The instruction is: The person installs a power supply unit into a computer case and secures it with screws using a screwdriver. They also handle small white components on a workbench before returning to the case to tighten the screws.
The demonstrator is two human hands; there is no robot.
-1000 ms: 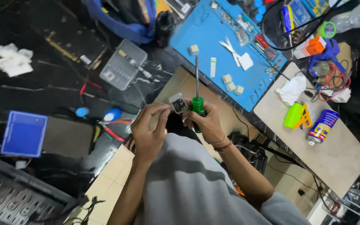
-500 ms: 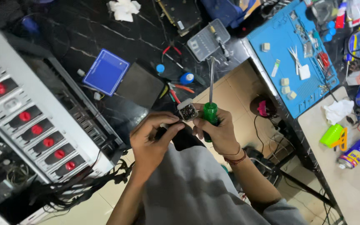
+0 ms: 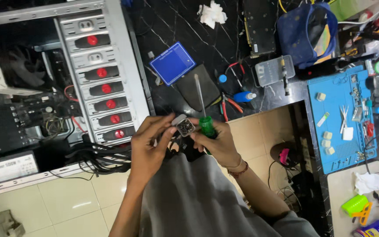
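Pinching a small metal part [image 3: 184, 126], left fingers [image 3: 165, 131]; right fingers [image 3: 207, 139] wrapped round green-handled screwdriver [image 3: 207, 126]

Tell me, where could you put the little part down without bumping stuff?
Free: the tan floor tiles under the computer case, and the dark counter between the case and the white tissue. Crowded: the blue mat with small parts, and the patch around the pliers and blue box.

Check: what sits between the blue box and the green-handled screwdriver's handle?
Head view: a flat dark pouch lies between the blue box and the green handle; the screwdriver's shaft crosses over it.
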